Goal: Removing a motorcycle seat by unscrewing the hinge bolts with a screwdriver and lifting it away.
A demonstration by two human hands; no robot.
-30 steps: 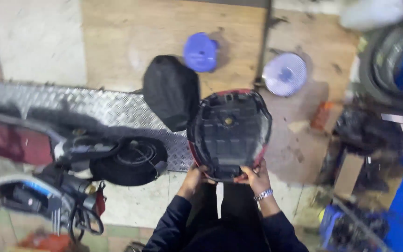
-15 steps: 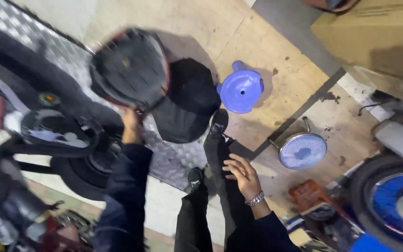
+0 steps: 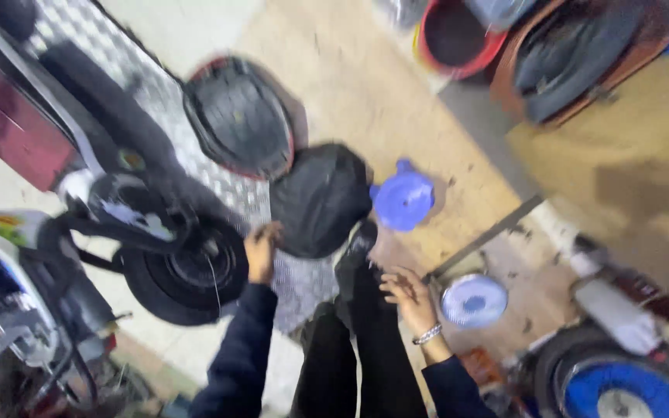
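A black scooter body panel with a red rim [image 3: 238,116] lies on the checkered metal plate [image 3: 145,85], apart from both hands. My left hand [image 3: 261,251] hangs empty below it, between the small scooter wheel [image 3: 187,267] and a black padded seat [image 3: 319,197]. My right hand [image 3: 406,298] is held over my dark-trousered leg with its fingers spread and a bracelet on the wrist. It holds nothing. The whole view is blurred by motion.
A blue plastic stool [image 3: 403,200] stands beside the seat, and a round blue-white disc [image 3: 474,300] lies right of my right hand. A dark red scooter [image 3: 9,124] fills the left side. A blue-rimmed wheel [image 3: 621,387] sits bottom right, and tubs [image 3: 458,35] stand at the top.
My left hand has let go of the red-rimmed panel, which now lies on the metal plate, and has dropped lower. The view has swung and the right hand stays near my leg.
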